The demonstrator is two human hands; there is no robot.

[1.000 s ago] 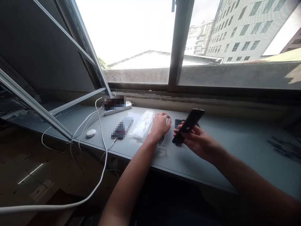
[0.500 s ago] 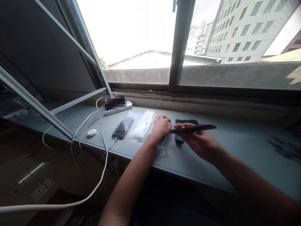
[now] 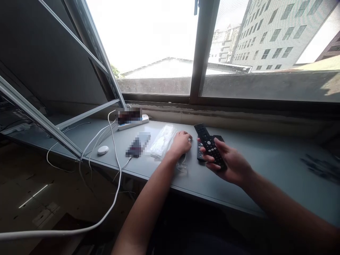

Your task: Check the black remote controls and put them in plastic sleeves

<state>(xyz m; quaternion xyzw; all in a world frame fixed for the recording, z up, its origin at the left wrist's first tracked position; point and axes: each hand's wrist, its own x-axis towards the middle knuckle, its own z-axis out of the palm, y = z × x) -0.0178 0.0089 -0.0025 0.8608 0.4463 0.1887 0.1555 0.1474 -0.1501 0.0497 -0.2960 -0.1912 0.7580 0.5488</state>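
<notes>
My right hand [image 3: 230, 163] is closed around a black remote control [image 3: 208, 142], held buttons-up just above the grey counter [image 3: 265, 166]. A second black remote [image 3: 201, 153] lies on the counter under it, mostly hidden. My left hand [image 3: 180, 143] rests on the counter with fingers curled, beside a clear plastic packet of white items [image 3: 162, 141]. Whether it holds anything is hidden.
A blurred phone [image 3: 138, 144] on a cable, a white power strip [image 3: 132, 120], a small white oval device [image 3: 102, 150] and several white cables [image 3: 111, 141] lie at the left. Metal frame bars [image 3: 39, 118] slant over the counter's left end. A window runs along the back.
My right hand has turned the remote over: its back faced me and stood tilted up, then it went edge-on, and now its buttons face up. My left hand has stayed put.
</notes>
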